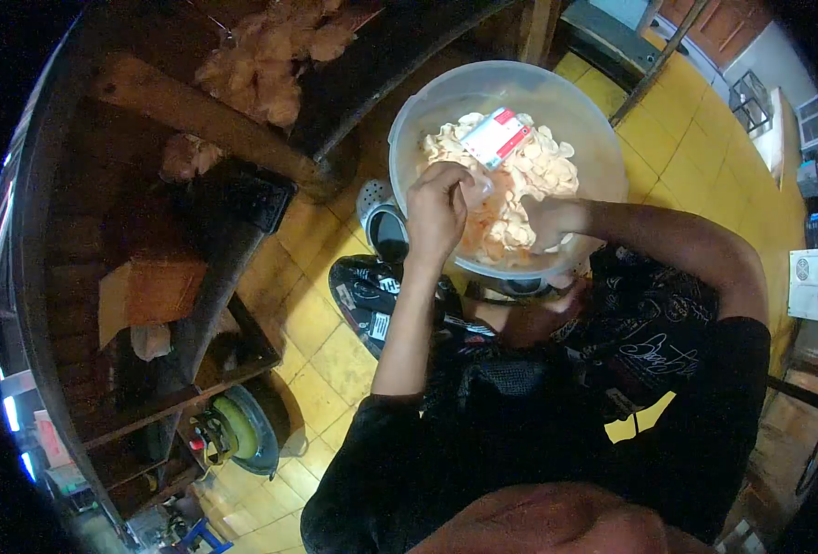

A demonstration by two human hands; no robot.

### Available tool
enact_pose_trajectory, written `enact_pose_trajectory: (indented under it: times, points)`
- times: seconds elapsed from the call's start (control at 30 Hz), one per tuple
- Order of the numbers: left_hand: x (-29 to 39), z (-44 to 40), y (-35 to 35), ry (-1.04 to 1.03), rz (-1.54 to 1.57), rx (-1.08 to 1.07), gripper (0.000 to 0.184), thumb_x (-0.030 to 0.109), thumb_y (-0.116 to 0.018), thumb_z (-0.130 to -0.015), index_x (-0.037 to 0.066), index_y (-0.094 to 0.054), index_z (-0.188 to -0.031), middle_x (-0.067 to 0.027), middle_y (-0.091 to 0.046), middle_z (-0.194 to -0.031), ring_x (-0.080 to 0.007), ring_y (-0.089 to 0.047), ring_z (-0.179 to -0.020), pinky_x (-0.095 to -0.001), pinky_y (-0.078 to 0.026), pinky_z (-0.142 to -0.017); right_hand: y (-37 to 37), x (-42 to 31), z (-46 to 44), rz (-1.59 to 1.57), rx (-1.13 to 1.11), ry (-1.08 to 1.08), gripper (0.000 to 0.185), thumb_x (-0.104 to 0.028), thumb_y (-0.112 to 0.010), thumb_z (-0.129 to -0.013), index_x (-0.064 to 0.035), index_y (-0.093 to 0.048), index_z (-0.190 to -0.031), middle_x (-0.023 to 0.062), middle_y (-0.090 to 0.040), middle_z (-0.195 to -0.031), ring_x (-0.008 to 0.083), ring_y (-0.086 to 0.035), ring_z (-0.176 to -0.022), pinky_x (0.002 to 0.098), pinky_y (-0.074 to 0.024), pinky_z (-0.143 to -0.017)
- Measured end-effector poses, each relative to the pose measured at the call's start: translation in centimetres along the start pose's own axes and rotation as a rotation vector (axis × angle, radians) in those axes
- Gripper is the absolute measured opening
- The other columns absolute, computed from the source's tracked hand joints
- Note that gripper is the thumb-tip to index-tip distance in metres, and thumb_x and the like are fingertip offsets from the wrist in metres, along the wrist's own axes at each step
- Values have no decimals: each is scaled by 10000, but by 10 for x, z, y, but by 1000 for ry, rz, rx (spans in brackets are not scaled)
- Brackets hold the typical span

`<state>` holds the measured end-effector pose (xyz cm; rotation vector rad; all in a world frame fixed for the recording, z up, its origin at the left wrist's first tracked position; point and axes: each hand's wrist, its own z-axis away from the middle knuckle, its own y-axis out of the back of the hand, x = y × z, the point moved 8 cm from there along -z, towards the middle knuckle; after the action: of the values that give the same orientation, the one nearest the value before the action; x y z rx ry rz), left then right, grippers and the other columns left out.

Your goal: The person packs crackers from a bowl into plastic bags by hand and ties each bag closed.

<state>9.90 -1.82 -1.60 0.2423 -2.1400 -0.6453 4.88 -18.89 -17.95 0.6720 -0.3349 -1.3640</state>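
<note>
A large translucent plastic tub holds many pale, thin, round chips or slices, with an orange-red tint near the middle. On top of them lies a red and white packet. My left hand is closed over the tub's near left side, pinching something small, pale and shiny that I cannot make out. My right hand reaches in over the right rim and touches the slices; its fingertips are hidden among them.
Yellow floor tiles surround the tub. To the left stands a dark wooden shelf structure with a cardboard box. Below it, a green gas cylinder sits by a dark round basin. A grey perforated shoe is beside the tub.
</note>
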Motion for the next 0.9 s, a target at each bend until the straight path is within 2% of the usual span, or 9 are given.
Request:
enact_pose_trajectory:
  times: [0.13,0.23,0.33,0.43,0.53,0.7,0.8,0.87,0.9]
  points:
    - [-1,0,3,48,-42,18,184,-108,-542,-757,-2,-662,-850,-187,-657,-869,-370,-647,-823,-430,-506,-749,6,-8,16,-87,69,-29,850,-392,-771,-718,111,-354,-1262,270,-663,-948,386,-675,-873,448,-546,-707]
    - [0,1,5,82,-28,30,184,-103,-545,-757,-4,-663,-858,-186,-648,-854,-366,-640,-809,-423,-504,-742,26,-34,28,-199,140,147,617,-235,-712,-755,116,-451,-1191,277,-675,-953,368,-688,-867,428,-548,-656]
    - [-3,3,2,96,9,14,200,-103,-546,-756,0,-672,-872,-185,-649,-857,-361,-639,-812,-415,-507,-750,-2,-12,-24,-345,238,336,597,-223,-690,-778,86,-457,-1233,275,-670,-993,365,-684,-890,435,-550,-698]
    - [-11,5,-2,82,22,2,210,-102,-549,-754,-1,-680,-885,-188,-651,-877,-357,-642,-819,-413,-511,-755,2,-31,7,-302,284,474,604,-188,-677,-791,-9,-456,-1324,249,-661,-1061,368,-671,-949,455,-543,-783]
    - [-8,2,-3,81,-40,-11,210,-99,-554,-754,-13,-680,-899,-200,-650,-907,-365,-645,-834,-422,-513,-763,31,-55,49,-249,233,327,565,-138,-668,-786,-29,-502,-1314,239,-614,-1191,383,-628,-1056,435,-504,-923]
    - [-8,3,-1,174,-35,-16,212,-85,-564,-773,-30,-669,-949,-223,-647,-930,-397,-641,-869,-453,-505,-788,50,-57,47,-268,402,584,525,-214,-745,-749,-81,-593,-1233,191,-665,-1057,369,-654,-972,457,-516,-852]
    - [-12,4,-6,172,-35,-56,237,-65,-567,-799,-24,-654,-1016,-235,-642,-949,-411,-633,-891,-461,-498,-804,70,-43,55,-493,324,440,462,-168,-725,-781,-61,-614,-1216,158,-676,-1043,295,-665,-956,413,-524,-835]
    - [-4,2,-7,73,-87,-62,258,-51,-561,-818,-22,-633,-1063,-240,-633,-979,-417,-626,-908,-459,-498,-810,83,-25,50,-870,533,644,445,-97,-673,-837,-20,-579,-1265,111,-681,-1036,191,-660,-929,335,-532,-808]
    - [-4,2,-7,73,-87,-60,258,-51,-561,-818,-22,-633,-1063,-240,-633,-979,-417,-626,-908,-459,-498,-810,90,-27,67,-1105,413,544,417,-50,-623,-902,27,-539,-1303,73,-669,-1040,120,-639,-928,269,-529,-796]
